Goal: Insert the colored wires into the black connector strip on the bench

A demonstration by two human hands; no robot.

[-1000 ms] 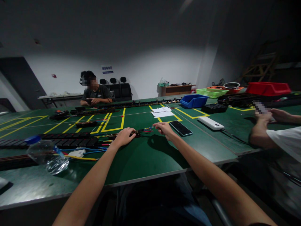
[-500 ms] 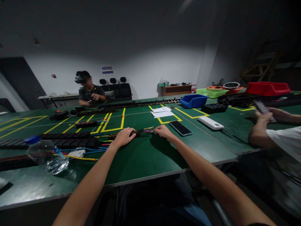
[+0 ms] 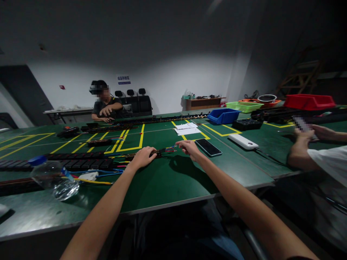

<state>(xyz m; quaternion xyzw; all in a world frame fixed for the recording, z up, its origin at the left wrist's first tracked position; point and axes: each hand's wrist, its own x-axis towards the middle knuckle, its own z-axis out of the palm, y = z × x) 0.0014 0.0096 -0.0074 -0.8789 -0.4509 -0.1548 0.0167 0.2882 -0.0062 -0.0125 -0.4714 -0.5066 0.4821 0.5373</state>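
Observation:
My left hand (image 3: 142, 157) lies palm down on a thin black strip (image 3: 141, 155) with coloured wires (image 3: 167, 149) at its right end, fingers curled over it and pressing it to the green table (image 3: 162, 180). My right hand (image 3: 189, 148) hovers just right of the wire ends, fingers pinched together near them. Whether it grips a wire is too small to see.
A black phone (image 3: 208, 147) lies right of my right hand, a white power bank (image 3: 243, 141) beyond it. Long black strips (image 3: 73, 160) and a clear plastic bottle (image 3: 52, 177) lie at left. Coloured bins (image 3: 223, 116) stand at the far right. Another person's arms (image 3: 309, 144) hold something at right; a person (image 3: 104, 104) sits opposite.
My right hand dipped to the wire ends and has lifted slightly back again. My left hand has stayed put. The person opposite has reached an arm forward.

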